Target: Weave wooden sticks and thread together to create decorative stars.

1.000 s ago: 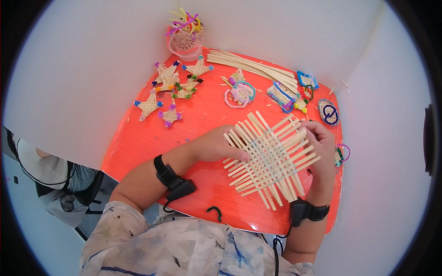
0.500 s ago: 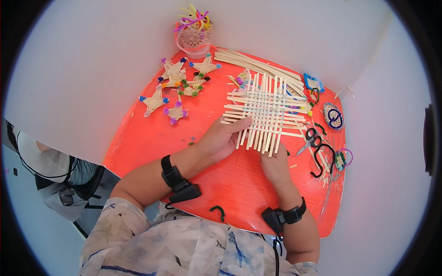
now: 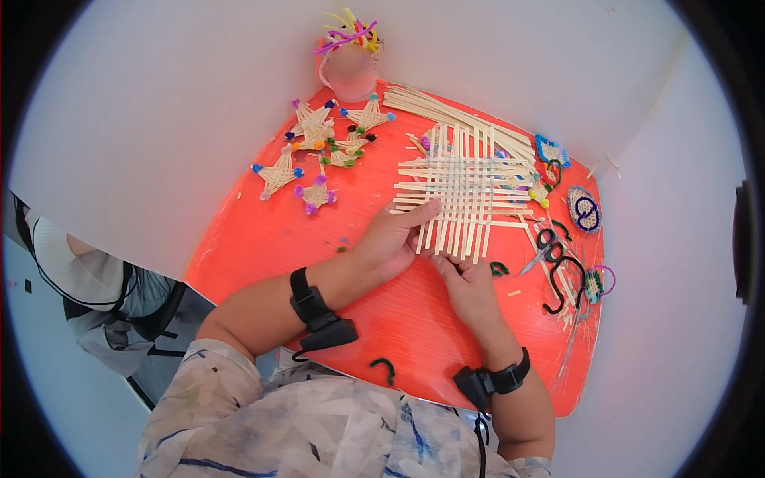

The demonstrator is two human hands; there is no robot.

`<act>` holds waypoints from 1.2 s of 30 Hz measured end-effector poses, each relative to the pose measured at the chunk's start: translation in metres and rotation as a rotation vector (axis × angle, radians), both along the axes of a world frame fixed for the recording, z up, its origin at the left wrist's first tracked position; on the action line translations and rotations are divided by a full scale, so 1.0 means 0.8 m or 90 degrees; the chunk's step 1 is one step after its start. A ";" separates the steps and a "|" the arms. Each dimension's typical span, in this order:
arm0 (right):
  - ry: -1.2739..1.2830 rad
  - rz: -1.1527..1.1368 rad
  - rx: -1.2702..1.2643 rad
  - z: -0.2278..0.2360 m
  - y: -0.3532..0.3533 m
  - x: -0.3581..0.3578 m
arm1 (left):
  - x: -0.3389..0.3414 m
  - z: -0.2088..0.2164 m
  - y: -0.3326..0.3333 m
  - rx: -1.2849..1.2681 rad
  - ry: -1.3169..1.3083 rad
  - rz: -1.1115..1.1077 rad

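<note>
A square woven mat (image 3: 466, 187) of pale flat wooden strips is held up above the table, its strip ends sticking out unevenly on all sides. My left hand (image 3: 390, 243) grips its lower left corner, thumb on top and the other fingers underneath. At the lower strip ends my right hand (image 3: 470, 291) is closed, thumb bent toward the fingers. Its fingertips are partly behind the strips, so what they pinch is hidden. Small scissors (image 3: 543, 251) with black handles lie right of the mat, beside a black pipe cleaner (image 3: 567, 283).
Several star-shaped woven ornaments (image 3: 279, 175) lie at the left of the red table (image 3: 263, 243). Long loose wooden strips (image 3: 454, 111) and a pink cup (image 3: 351, 72) of pipe cleaners are at the back. An oval woven piece (image 3: 586, 209) lies right. White partitions (image 3: 510, 48) surround the table.
My right hand has shifted left and down along the mat's lower edge, so its thumb now shows. The left hand keeps its hold. The whole view has shifted slightly.
</note>
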State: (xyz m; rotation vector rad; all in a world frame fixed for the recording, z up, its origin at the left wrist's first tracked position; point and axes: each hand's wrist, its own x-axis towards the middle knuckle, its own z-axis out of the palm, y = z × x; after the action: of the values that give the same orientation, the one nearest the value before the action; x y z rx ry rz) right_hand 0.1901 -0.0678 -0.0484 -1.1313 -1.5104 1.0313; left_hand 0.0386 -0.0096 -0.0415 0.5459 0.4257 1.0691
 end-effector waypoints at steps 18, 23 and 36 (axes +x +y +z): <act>-0.188 0.059 0.077 0.030 -0.016 -0.012 | -0.005 -0.013 0.014 0.041 0.048 0.062; -0.203 0.058 0.080 0.032 -0.017 -0.011 | -0.004 -0.011 0.013 0.017 0.011 0.050; -0.220 0.069 0.097 0.034 -0.019 -0.014 | -0.004 -0.008 0.014 -0.042 -0.029 0.028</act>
State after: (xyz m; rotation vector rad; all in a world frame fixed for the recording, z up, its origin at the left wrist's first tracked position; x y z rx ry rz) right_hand 0.1789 -0.0827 -0.0215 -1.1716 -1.9074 0.8017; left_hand 0.0351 0.0014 -0.0479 0.4548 0.4325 1.1041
